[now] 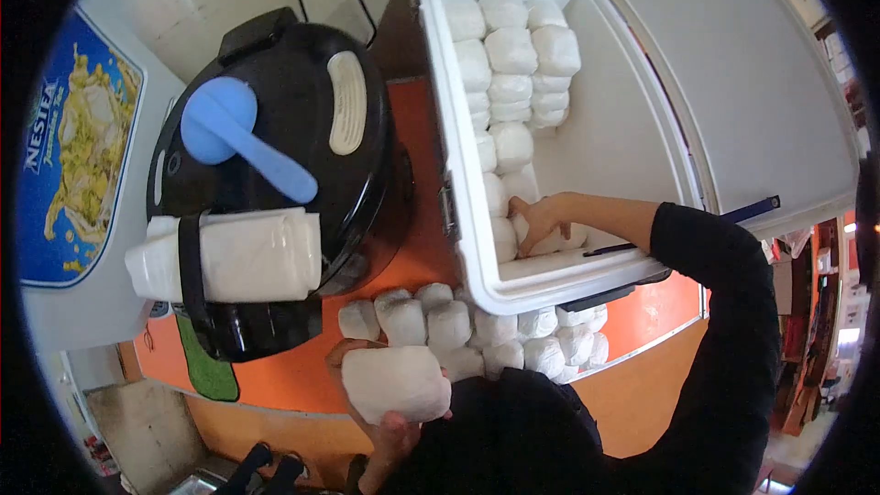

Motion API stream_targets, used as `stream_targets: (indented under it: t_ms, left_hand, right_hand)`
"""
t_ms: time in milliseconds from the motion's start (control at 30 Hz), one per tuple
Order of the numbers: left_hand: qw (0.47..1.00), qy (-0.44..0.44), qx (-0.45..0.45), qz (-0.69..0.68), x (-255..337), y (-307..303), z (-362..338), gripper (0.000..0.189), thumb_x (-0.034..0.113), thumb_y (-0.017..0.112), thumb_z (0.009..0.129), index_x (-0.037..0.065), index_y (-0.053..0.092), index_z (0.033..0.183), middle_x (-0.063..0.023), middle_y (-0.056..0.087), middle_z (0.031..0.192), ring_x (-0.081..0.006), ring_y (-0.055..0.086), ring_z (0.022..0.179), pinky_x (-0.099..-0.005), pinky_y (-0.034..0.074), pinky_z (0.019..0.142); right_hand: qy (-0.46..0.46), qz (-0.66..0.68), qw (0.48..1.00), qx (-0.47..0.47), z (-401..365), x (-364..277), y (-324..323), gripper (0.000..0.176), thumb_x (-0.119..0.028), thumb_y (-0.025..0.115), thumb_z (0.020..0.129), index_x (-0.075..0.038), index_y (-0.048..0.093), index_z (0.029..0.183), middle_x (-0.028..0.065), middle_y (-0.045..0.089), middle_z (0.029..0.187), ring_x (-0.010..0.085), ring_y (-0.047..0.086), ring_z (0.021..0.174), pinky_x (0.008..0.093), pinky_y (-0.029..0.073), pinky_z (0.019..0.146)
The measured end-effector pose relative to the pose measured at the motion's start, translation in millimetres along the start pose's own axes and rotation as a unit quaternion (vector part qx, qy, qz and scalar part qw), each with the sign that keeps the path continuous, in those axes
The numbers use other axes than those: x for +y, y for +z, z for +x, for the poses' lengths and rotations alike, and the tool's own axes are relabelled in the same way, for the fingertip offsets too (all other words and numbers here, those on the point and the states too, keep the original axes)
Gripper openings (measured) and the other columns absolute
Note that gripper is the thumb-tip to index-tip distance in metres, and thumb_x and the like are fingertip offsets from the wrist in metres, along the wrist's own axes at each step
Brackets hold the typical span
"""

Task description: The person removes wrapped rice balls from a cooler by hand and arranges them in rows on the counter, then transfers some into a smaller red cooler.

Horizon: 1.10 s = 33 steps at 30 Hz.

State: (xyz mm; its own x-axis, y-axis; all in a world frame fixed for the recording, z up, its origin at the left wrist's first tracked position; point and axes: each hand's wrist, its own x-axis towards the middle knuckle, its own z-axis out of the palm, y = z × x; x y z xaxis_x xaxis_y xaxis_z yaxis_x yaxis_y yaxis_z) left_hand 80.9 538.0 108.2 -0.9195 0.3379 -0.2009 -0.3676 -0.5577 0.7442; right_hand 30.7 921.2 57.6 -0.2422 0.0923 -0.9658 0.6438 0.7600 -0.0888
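My left hand (392, 435) holds a white wrapped packet (394, 385), rounded and smooth, in front of my body. Fingers and thumb curl round its sides. My right hand (539, 220) reaches down into a white cooler box (477, 261). Its fingers are bent around a white wrapped packet (543, 242) at the near end of the box, and the fingertips are partly hidden. More packets (511, 50) like it are stacked along the box's left side. Just beyond my left hand, several wrapped packets (449, 323) lie piled on the orange counter (642, 316).
The cooler's lid (742, 64) hangs open on the right. To the left stands a large black rice cooker (293, 73) with a blue scoop (266, 160) and a strapped white bundle (257, 257) on top. A green cloth (206, 362) and a Nestea-labelled container (82, 156) are farther left.
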Motion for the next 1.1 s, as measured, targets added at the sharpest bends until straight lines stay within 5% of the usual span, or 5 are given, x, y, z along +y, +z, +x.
stream_targets:
  t_ms: [67,267,633,767,1100]
  left_hand:
    - [0.938,0.066,-0.021,0.340,-2.7,-11.5,-4.8,0.085,0.039,0.080,0.075,0.008,0.029,0.136,-0.0200,0.045,0.124,-0.0338,0.052,0.113,-0.0426,0.050,0.089]
    - [0.938,-0.133,0.114,0.298,-43.1,-49.6,-32.8,0.068,0.026,0.074,0.085,0.007,0.031,0.134,-0.0196,0.046,0.122,-0.0302,0.048,0.114,-0.0404,0.043,0.094]
    - [0.889,0.051,0.014,0.454,-139.2,-128.4,-42.0,0.059,0.024,0.069,0.088,-0.003,0.038,0.131,-0.0242,0.043,0.125,-0.0358,0.045,0.114,-0.0473,0.035,0.099]
    - [0.749,0.119,0.000,0.652,-134.0,-125.7,-39.7,0.061,0.031,0.068,0.088,-0.004,0.041,0.130,-0.0280,0.039,0.126,-0.0435,0.036,0.117,-0.0550,0.024,0.101]
    - [0.776,0.116,0.035,0.619,-136.0,-130.2,-33.1,0.071,0.032,0.081,0.072,-0.001,0.046,0.124,-0.0249,0.050,0.112,-0.0415,0.050,0.104,-0.0484,0.043,0.088]
  right_hand:
    - [0.002,0.022,1.000,0.004,10.7,4.7,8.2,0.100,-0.033,0.081,0.073,-0.022,0.015,0.146,0.0222,0.034,0.146,0.0413,0.051,0.120,0.0538,0.057,0.084]
    - [-0.032,-0.026,0.997,0.063,-16.1,2.1,-17.1,0.087,-0.029,0.080,0.068,-0.020,0.029,0.138,0.0183,0.050,0.129,0.0363,0.054,0.114,0.0492,0.058,0.076]
    - [-0.400,0.115,0.843,0.340,-245.5,-2.0,24.3,0.068,-0.028,0.064,0.074,-0.010,0.041,0.135,0.0109,0.048,0.116,0.0220,0.054,0.101,0.0332,0.043,0.087]
    - [-0.427,0.158,0.835,0.308,-282.2,-15.4,83.1,0.078,-0.032,0.067,0.066,-0.007,0.040,0.135,0.0099,0.047,0.118,0.0200,0.051,0.106,0.0302,0.041,0.087]
    - [-0.602,0.141,0.775,0.132,-183.7,-75.8,152.4,0.068,-0.025,0.070,0.082,-0.006,0.038,0.138,0.0138,0.050,0.131,0.0238,0.046,0.125,0.0354,0.034,0.106]
